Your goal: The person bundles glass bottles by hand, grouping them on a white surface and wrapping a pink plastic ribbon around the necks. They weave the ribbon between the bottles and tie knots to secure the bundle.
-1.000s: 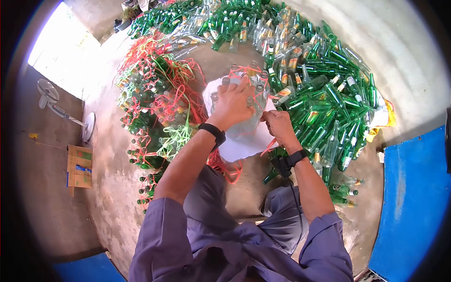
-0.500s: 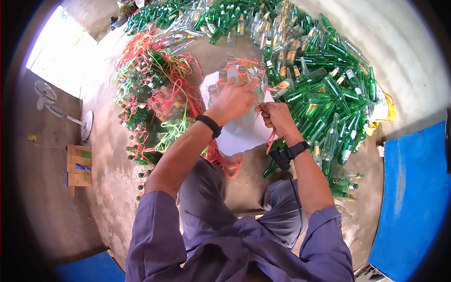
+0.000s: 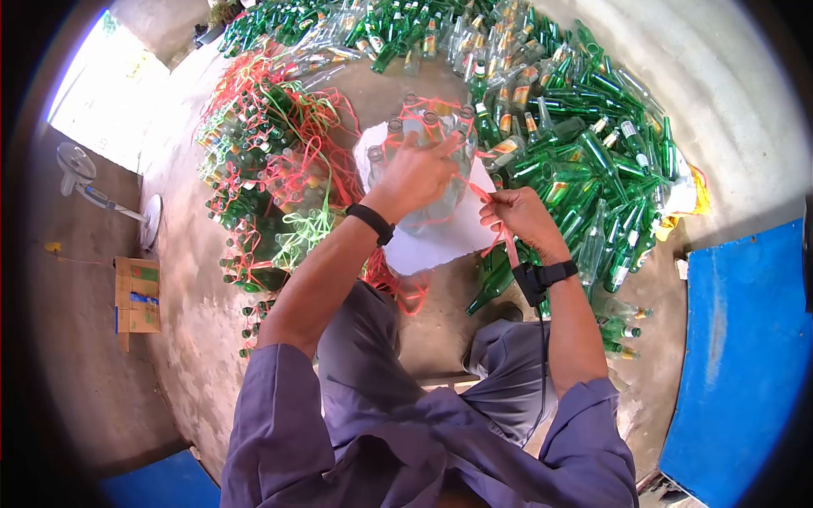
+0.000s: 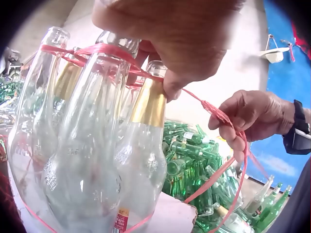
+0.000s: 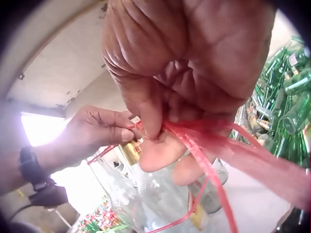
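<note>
Clear glass bottles (image 4: 82,170) stand upright in a tight cluster on a white sheet (image 3: 440,250). Red plastic twine (image 4: 108,50) loops around their necks, and a lower strand rings their bodies. My left hand (image 3: 415,176) is over the necks; its thumb and finger pinch the twine beside a gold-foiled neck (image 4: 149,99). To the right, my right hand (image 3: 527,220) grips the twine's bunched tail between thumb and curled fingers. The strand between both hands runs straight, and loose ends (image 5: 206,167) hang below the right hand.
A heap of green and clear bottles (image 3: 584,169) lies to the right and back. On the left stand bottle bundles (image 3: 262,161) tied with red and green twine. Beyond them are a fan (image 3: 151,222) and a cardboard box (image 3: 137,296). A blue panel (image 3: 728,339) stands at far right.
My right hand has moved right, away from the bottles, drawing out the red twine. The left hand has shifted slightly down and stays at the bottle necks.
</note>
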`<state>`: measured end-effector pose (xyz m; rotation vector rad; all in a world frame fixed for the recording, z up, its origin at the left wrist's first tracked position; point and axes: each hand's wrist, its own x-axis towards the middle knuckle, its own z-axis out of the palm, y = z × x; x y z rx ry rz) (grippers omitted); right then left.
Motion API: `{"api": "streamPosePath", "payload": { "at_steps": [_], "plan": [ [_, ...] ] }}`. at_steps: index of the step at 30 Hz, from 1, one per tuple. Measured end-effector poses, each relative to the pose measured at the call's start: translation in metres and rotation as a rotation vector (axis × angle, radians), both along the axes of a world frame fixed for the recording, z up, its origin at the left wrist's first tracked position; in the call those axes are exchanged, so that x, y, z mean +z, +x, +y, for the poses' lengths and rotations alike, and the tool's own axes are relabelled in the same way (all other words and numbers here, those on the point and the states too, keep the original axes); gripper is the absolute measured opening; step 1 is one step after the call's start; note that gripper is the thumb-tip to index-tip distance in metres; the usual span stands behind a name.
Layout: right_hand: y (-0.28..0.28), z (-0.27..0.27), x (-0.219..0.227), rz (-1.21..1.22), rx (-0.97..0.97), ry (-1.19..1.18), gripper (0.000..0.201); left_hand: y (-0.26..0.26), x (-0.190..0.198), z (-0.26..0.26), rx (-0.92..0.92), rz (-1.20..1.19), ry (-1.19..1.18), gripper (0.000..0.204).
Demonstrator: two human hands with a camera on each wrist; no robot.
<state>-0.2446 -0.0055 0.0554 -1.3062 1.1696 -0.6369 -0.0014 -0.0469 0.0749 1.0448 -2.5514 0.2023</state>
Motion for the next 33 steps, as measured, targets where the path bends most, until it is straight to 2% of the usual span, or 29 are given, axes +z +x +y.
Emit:
{"api": "streamPosePath", "payload": {
  "at_steps": [4,6,10,12,16,18,19,24,28,31,33],
  "plan": [
    [-0.004,0.001,-0.005,0.014,-0.042,-0.1,0.026,-0.001,0.001,0.0,-0.002,0.008,-0.023,0.004],
    [-0.004,0.001,-0.003,0.099,-0.085,-0.219,0.026,-0.001,0.001,0.001,-0.006,0.008,-0.051,0.005],
    [0.0,0.006,0.009,0.015,-0.208,-0.18,0.023,-0.002,0.002,0.002,0.005,0.012,-0.035,0.004],
    [-0.001,0.007,0.016,0.066,-0.208,-0.211,0.023,-0.002,0.002,0.002,0.005,0.016,-0.031,0.004],
    [-0.008,0.0,0.004,0.136,-0.24,-0.258,0.024,-0.001,0.0,0.0,0.025,-0.021,-0.013,0.006],
    [-0.01,-0.001,0.002,-0.129,-0.312,-0.243,0.025,-0.001,-0.001,0.0,0.029,-0.029,-0.01,0.006],
    [-0.013,0.0,0.004,-0.126,-0.312,-0.243,0.025,-0.001,-0.001,0.0,0.028,-0.022,-0.019,0.005],
    [-0.022,0.007,0.024,-0.493,-0.386,0.033,0.023,-0.001,0.0,0.001,0.043,-0.028,-0.025,0.005],
    [-0.029,0.011,0.038,-0.435,-0.33,0.014,0.021,-0.002,-0.002,0.001,0.04,-0.026,-0.027,0.004],
    [-0.036,0.015,0.049,-0.504,-0.345,0.065,0.021,-0.001,-0.004,0.0,0.031,-0.019,-0.044,0.005],
    [-0.045,0.019,0.061,-0.158,-0.166,0.003,0.022,-0.001,-0.004,-0.001,0.031,-0.017,-0.05,0.005]
  ]
}}
